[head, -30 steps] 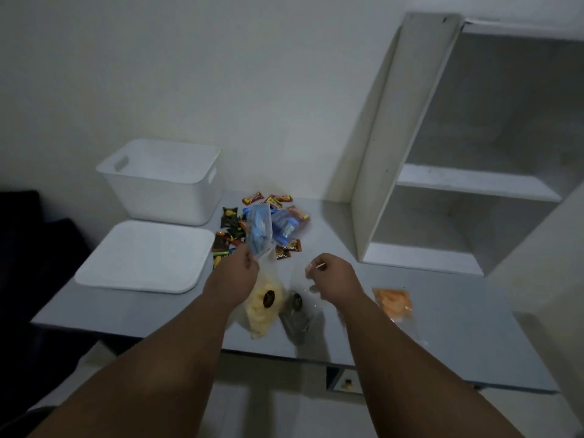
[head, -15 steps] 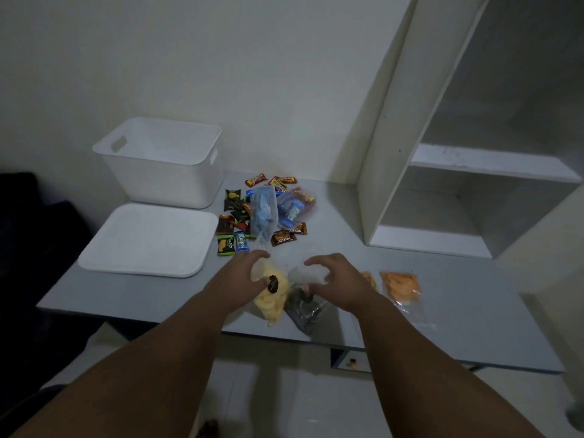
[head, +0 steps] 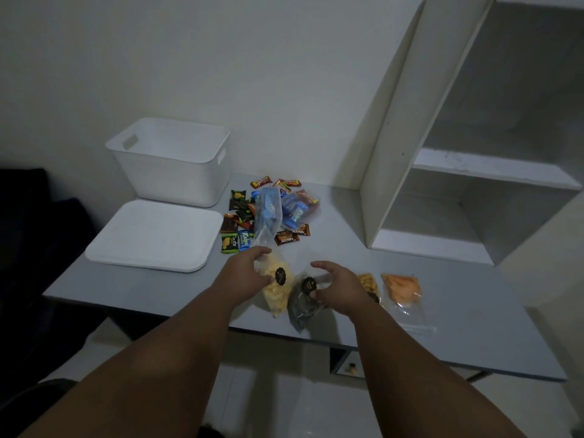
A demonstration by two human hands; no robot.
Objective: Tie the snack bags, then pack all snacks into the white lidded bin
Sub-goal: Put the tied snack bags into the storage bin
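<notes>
Near the table's front edge lies a yellow snack bag (head: 276, 295) with a black sticker; my left hand (head: 249, 270) pinches its clear top. Beside it on the right lies a dark grey snack bag (head: 301, 306), and my right hand (head: 336, 286) curls around its clear neck, thumb by the sticker. A nut bag (head: 368, 283) and an orange snack bag (head: 401, 289) lie flat further right. The white bin (head: 170, 165) stands open at the back left with its lid (head: 155, 237) flat in front of it.
A pile of small wrapped snacks (head: 238, 216) and two clear bags of blue packets (head: 268, 213) lie between bin and hands. A white shelf unit (head: 388, 137) stands on the grey table (head: 458, 327) at the right. A wall is behind.
Both bags, held up off the table a second ago, now lie on it. My hands have come down with them and my right hand's fingers have spread wider.
</notes>
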